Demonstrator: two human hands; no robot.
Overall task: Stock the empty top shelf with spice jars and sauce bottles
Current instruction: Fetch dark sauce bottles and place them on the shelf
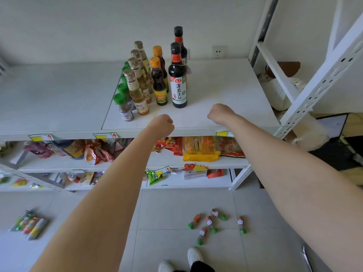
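Hands: left hand [163, 124] and right hand [219, 112], fists curled on nothing, apart over the top shelf [225, 91] front edge.
Open room: shelf bare right of the dark sauce bottles [177, 83], up to the slotted post [318, 83].
Rows: green-capped spice jars [123, 107] and pale bottles [137, 91] upright, left of them.
Floor: loose jars [211, 224] lying scattered.

Ranged on the top shelf [225, 91] in four files running front to back: spice jars [123, 107] leftmost, then slim bottles [137, 95], two short sauce bottles [159, 83], two tall sauce bottles [177, 81] rightmost. Before them, near the shelf's front edge, left hand [163, 124] and right hand [220, 112], apart. Below, snack packets [200, 148] on the middle shelf [167, 160]. Down on the floor [176, 209], loose jars [214, 222] lying at right, seemingly wrapped packs [29, 224] at left.
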